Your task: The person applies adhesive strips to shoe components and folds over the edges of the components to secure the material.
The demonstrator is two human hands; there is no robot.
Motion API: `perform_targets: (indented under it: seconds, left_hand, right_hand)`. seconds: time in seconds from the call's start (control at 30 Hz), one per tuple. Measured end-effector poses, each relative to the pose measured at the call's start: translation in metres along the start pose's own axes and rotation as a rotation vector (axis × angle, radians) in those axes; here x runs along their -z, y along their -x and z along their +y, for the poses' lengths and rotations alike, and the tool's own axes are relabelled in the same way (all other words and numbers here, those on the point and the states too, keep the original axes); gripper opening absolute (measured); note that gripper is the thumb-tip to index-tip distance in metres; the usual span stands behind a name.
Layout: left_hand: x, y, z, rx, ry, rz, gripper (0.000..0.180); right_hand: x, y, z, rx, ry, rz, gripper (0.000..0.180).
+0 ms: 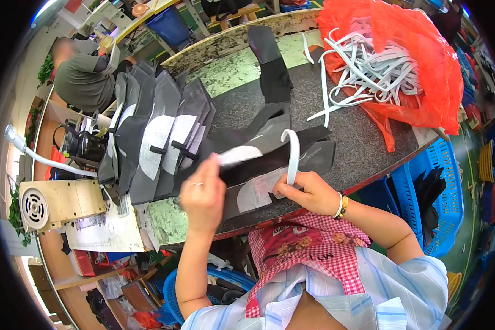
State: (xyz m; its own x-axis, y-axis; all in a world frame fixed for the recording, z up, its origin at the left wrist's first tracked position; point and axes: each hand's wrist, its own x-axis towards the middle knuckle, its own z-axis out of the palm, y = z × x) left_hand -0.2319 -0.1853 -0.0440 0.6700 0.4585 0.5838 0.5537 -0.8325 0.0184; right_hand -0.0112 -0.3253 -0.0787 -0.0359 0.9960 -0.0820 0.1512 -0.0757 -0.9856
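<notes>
A curved white plastic strip stands up from my right hand, pinched between thumb and fingers, its hooked end at the top. My left hand, slightly blurred, is closed at the edge of a black fabric piece with a white patch, lifted in a fold. Under both hands lies another black piece with a pale patch, flat along the near edge of the table. How my left fingertips grip the fabric is partly hidden.
Stacked dark pieces with white patches fill the table's left. A red plastic bag of white strips lies back right. A sewing machine stands left, a blue basket right. A seated person works behind.
</notes>
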Motion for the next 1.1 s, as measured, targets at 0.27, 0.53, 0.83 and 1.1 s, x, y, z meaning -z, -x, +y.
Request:
perform_targets:
  seconds: [0.27, 0.53, 0.83, 1.1]
  left_hand:
    - [-0.03, -0.062, -0.029, 0.064, -0.25, 0.2, 0.032]
    - [-0.016, 0.036, 0.068, -0.07, 0.321, -0.282, 0.048]
    - [-0.016, 0.06, 0.122, -0.155, 0.32, -0.232, 0.035]
    - [-0.001, 0.04, 0.114, 0.852, 1.688, -0.242, 0.025]
  right_hand:
    - [0.005, 0.015, -0.01, 0.024, -0.454, 0.116, 0.025]
    - [0.03, 0.052, -0.006, 0.162, -0.869, 0.258, 0.032]
    - [0.013, 0.054, -0.024, 0.281, -1.034, 0.081, 0.058]
    - [-0.001, 0.049, -0.016, 0.278, -0.084, 0.044, 0.058]
